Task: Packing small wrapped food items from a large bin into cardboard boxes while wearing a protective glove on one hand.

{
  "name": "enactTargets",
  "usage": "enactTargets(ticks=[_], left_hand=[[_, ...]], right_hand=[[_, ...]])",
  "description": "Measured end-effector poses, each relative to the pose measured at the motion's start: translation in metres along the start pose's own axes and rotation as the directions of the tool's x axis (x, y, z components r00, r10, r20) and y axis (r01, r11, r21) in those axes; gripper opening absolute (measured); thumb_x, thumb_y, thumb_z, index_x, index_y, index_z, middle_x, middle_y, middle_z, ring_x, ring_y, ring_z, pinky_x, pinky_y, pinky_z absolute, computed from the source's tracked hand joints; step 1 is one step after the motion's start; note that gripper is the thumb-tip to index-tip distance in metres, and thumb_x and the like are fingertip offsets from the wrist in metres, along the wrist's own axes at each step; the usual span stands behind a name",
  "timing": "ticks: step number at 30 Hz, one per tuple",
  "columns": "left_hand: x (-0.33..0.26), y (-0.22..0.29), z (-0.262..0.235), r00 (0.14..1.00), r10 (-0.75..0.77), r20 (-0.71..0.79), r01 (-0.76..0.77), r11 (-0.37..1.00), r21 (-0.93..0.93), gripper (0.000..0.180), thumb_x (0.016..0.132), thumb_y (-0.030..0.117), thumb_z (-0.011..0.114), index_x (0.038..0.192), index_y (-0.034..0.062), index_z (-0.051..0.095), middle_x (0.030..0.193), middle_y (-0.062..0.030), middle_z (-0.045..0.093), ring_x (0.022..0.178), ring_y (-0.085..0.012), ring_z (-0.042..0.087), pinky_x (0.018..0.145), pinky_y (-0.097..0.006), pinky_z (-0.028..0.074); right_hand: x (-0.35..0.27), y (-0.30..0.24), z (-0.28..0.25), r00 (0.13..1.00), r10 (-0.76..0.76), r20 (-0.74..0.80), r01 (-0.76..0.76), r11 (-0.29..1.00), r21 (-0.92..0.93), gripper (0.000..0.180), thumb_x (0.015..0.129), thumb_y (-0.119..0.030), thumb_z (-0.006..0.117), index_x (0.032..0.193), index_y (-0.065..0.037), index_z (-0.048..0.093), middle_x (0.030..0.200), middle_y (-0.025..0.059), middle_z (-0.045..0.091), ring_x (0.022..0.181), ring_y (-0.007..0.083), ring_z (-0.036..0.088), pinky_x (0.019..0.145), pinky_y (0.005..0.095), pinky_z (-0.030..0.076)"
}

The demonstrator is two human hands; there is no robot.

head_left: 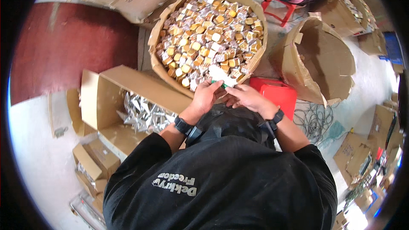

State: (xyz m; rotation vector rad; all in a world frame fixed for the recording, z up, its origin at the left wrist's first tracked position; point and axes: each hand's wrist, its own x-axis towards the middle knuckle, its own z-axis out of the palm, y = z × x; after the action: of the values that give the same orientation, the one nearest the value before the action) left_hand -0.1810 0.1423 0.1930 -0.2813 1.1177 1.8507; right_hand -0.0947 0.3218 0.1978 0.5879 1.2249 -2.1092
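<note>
While both hands — left hand, right hand — grasp a white packet, pale floor, cardboard boxes, red stool.

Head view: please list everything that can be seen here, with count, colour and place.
Large carton: one, brown, ahead of the person, full of small wrapped pieces.
Wrapped pieces: too many to count, gold and silver, in that carton.
Small packet: one, white with green, held between both hands.
Open box: one, brown, at the person's left.
Foil wrappers: a pile, silver, inside the open box.
Empty carton: one, brown, to the right.
Crate: one, red, under the right forearm.
Stool: one, red, top edge, another person in pink seated on it.
Small boxes: several, brown, lower left.
Cable: a tangle, grey, on the floor at right.
Left hand: on the packet, black wristband.
Right hand: on the packet, black wristband.
</note>
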Motion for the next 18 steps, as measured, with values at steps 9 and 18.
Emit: enactTargets(ticks=[9,18], left_hand=[[0.052,0.015,-0.004,0.942,-0.335,0.023,0.334,0.942,0.039,0.019,0.1,0.024,0.058,0.108,0.0065,0.059,0.088,-0.0006,0.062,0.071,-0.0107,0.057,0.063,-0.027,0.049],[0.07,0.041,-0.009,0.947,-0.311,-0.082,0.321,0.898,0.3,0.038,0.093,0.033,0.068,0.111,0.0017,0.054,0.083,-0.0065,0.057,0.061,-0.0155,0.055,0.055,-0.032,0.049]], right_hand=[[0.037,-0.025,-0.026,0.808,-0.53,-0.255,0.22,0.675,-0.704,0.044,0.088,-0.037,0.072,0.097,0.005,0.064,0.089,0.0171,0.07,0.074,0.0201,0.063,0.069,0.0358,0.051],[0.03,-0.038,-0.024,0.757,-0.582,-0.297,0.139,0.587,-0.797,0.038,0.089,-0.036,0.068,0.099,0.0,0.063,0.089,0.0226,0.066,0.083,0.0366,0.065,0.076,0.0432,0.049]])
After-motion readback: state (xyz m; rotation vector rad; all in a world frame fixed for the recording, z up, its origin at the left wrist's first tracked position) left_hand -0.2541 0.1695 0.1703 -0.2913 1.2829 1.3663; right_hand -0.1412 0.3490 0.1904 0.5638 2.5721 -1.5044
